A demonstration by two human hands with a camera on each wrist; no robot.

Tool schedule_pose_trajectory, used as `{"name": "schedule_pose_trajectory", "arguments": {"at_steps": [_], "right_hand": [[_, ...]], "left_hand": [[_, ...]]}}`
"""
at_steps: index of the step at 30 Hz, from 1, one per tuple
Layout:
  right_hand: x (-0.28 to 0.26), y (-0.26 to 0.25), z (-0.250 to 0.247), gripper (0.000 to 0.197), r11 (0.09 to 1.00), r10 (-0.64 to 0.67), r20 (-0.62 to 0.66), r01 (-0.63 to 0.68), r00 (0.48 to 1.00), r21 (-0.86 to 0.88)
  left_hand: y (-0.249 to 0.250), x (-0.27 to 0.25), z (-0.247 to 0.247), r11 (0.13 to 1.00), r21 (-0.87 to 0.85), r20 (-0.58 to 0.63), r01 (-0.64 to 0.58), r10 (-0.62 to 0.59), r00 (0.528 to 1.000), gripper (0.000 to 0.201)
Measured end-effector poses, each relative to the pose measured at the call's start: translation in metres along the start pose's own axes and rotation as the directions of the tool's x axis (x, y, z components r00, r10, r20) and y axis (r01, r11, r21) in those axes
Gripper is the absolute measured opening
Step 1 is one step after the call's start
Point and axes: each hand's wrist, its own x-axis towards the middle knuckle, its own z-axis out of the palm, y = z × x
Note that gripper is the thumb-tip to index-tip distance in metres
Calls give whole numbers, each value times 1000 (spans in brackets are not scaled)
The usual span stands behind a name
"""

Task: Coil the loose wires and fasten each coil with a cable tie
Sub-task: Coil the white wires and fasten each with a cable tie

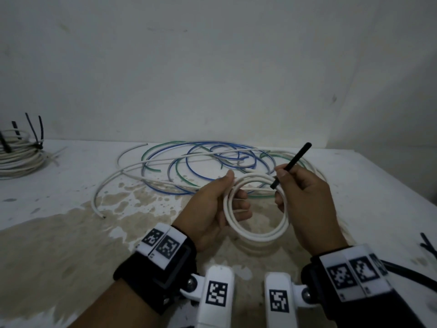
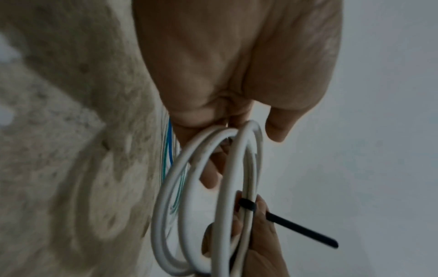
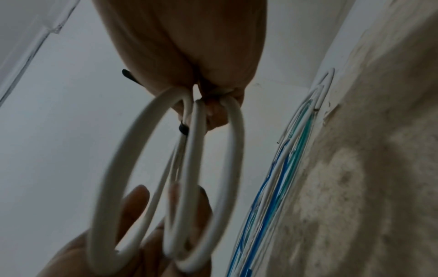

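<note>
A coil of white wire [image 1: 257, 236] hangs just above the stained table between my two hands. My left hand [image 1: 234, 193] grips its left side, thumb on top and fingers curled through the loop. My right hand [image 1: 283, 185] pinches a black cable tie [image 1: 291, 165] at the coil's right side, tail pointing up and away. In the left wrist view the cable tie [image 2: 247, 204] is looped round some of the strands of the coil [image 2: 201, 178]. In the right wrist view, my right hand's fingertips [image 3: 213, 112] hold the coil [image 3: 123, 168] there.
Loose blue, green and white wires [image 1: 201, 159] lie tangled on the table behind the hands. A tied coil of white wire [image 1: 19, 157] with black ties sits at the far left. Spare black ties [image 1: 428, 247] lie at the right edge. A wall stands close behind.
</note>
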Motion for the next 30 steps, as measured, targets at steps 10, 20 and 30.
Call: {"name": "schedule_pose_trajectory", "arguments": {"at_steps": [10, 20, 30], "right_hand": [[-5, 3, 8, 17, 995, -5, 234, 27, 972, -91], [-6, 5, 4, 17, 933, -206, 211, 257, 955, -251], [-6, 2, 6, 13, 838, -434, 213, 479, 875, -261]], "left_hand": [[-6, 0, -2, 638, 684, 83, -354, 414, 906, 15], [-9, -7, 8, 758, 551, 96, -348, 357, 929, 19], [-5, -6, 5, 776, 534, 53, -336, 366, 929, 15]]}}
